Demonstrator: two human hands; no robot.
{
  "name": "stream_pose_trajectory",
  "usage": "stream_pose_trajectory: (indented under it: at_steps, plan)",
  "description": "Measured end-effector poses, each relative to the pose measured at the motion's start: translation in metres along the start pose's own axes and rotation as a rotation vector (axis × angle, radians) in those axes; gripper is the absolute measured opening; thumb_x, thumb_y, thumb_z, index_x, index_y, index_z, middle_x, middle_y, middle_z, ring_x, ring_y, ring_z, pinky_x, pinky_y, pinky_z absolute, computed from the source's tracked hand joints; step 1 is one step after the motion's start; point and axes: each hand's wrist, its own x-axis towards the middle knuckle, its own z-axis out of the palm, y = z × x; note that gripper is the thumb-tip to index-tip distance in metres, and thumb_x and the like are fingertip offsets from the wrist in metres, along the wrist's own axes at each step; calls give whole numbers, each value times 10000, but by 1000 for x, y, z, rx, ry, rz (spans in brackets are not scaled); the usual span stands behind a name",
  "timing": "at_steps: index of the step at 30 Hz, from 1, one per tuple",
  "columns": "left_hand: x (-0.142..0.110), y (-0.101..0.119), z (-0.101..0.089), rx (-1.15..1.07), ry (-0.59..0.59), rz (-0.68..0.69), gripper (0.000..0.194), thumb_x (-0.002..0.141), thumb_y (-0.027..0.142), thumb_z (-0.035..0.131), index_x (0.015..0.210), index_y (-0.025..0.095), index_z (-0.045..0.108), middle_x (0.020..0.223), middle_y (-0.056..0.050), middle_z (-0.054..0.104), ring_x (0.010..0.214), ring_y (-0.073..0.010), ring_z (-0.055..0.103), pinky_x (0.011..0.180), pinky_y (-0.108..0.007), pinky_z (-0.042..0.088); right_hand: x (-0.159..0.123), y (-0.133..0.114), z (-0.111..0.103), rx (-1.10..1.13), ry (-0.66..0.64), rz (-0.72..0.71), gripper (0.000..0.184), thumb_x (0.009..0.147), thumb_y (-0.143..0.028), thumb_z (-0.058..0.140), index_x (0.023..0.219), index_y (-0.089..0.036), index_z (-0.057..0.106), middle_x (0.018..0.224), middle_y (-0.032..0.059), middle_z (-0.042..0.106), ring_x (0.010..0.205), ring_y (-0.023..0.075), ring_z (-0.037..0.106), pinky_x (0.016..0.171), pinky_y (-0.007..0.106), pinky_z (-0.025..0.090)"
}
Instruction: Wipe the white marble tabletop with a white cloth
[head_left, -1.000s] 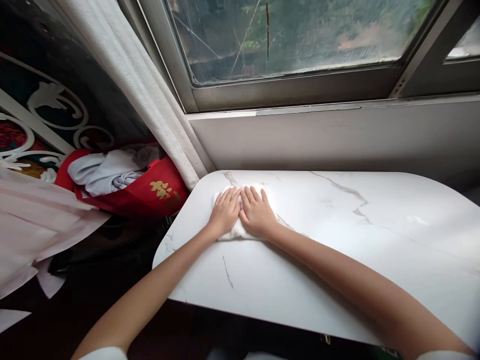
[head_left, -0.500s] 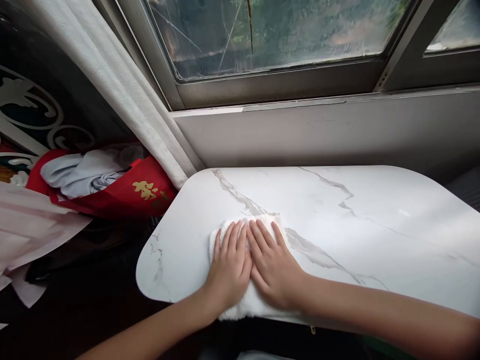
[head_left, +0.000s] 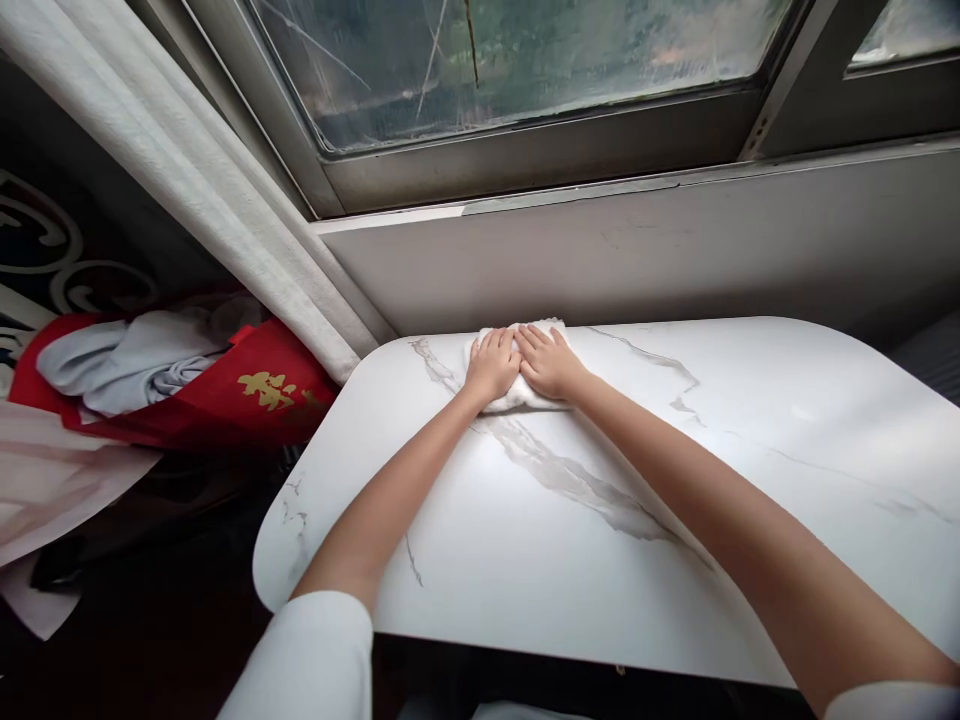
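A white fluffy cloth (head_left: pixel 523 399) lies on the white marble-patterned table (head_left: pixel 465 540), at its far edge by the wall. My left hand (head_left: pixel 493 365) rests flat on the cloth's left part, fingers stretched forward. Beside it, my right hand (head_left: pixel 547 362) presses flat on the right part with its fingers out. The two hands touch or nearly touch at the thumbs. Both arms reach out across the tabletop, and the hands cover much of the cloth.
Behind the table are a pale wall (head_left: pixel 637 240) and a metal-framed window (head_left: pixel 540 140). A light curtain (head_left: pixel 180 170) hangs at the left. Below it sits a red bag (head_left: pixel 225 400) with grey cloth (head_left: pixel 135 360) inside. Pink fabric (head_left: pixel 60 480) hangs at the far left.
Both hands have slid the cloth away from the near edge to the table's far edge. My arms are now stretched out, and white sleeves have come into view. The camera view has shifted slightly.
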Motion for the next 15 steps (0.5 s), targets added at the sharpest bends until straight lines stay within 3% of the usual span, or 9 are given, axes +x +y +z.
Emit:
stream_pose_trajectory:
  at_steps: [3, 7, 11, 15]
  plan:
    - [24, 7, 8, -30, 4, 36, 449, 923, 204, 316, 1356, 187, 437, 1450, -77, 444, 1349, -203, 354, 1144, -422, 224, 7, 18, 0, 0, 21, 62, 586, 926, -260, 231, 1462, -33, 301, 1533, 150, 281, 1417, 268, 235, 1128, 507, 175]
    - [28, 14, 9, -39, 5, 54, 448, 921, 197, 309, 1347, 187, 447, 1457, -73, 437, 1349, -200, 356, 1147, -426, 220, 3, 24, 0, -2, 34, 108, 585, 932, -258, 217, 1465, -29, 289, 1537, 144, 275, 1420, 257, 228, 1137, 500, 159]
    - [10, 22, 6, -41, -15, 31, 467, 930, 212, 299, 1379, 170, 419, 1492, -72, 391, 1384, -194, 307, 1160, -422, 191, -14, 18, -2, -6, 24, 88, 586, 942, -280, 210, 1469, -34, 284, 1541, 143, 267, 1424, 254, 214, 1140, 491, 149]
    - [-24, 39, 6, -20, -27, 35, 486, 934, 227, 305, 1402, 136, 399, 1504, -89, 371, 1401, -213, 280, 1170, -433, 168, -50, 11, -5, -49, 37, 50, 583, 949, -281, 214, 1465, -21, 290, 1538, 152, 275, 1420, 269, 224, 1138, 497, 159]
